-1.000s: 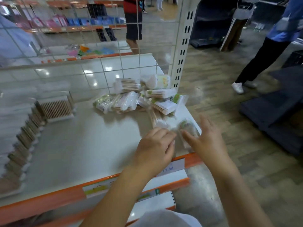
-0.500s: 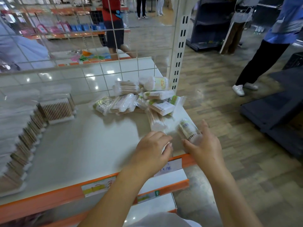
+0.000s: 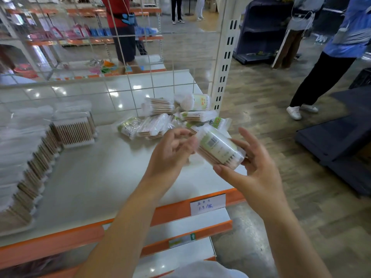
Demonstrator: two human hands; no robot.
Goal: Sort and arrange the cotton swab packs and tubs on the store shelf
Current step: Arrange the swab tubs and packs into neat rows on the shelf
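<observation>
Clear swab pack (image 3: 219,150) tilted above shelf (image 3: 96,177); jumbled swab packs (image 3: 172,119) behind, rowed packs (image 3: 30,169) left.

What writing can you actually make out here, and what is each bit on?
"1.5 /" then an unclear mark, handwritten: white price tag on the shelf's orange edge. The line above it is illegible.
Barcode and small print: label of the swab pack in the hands, too blurred to read.
Green labels on the piled packs: unreadable.
Lower shelf tag: too small to read.
</observation>
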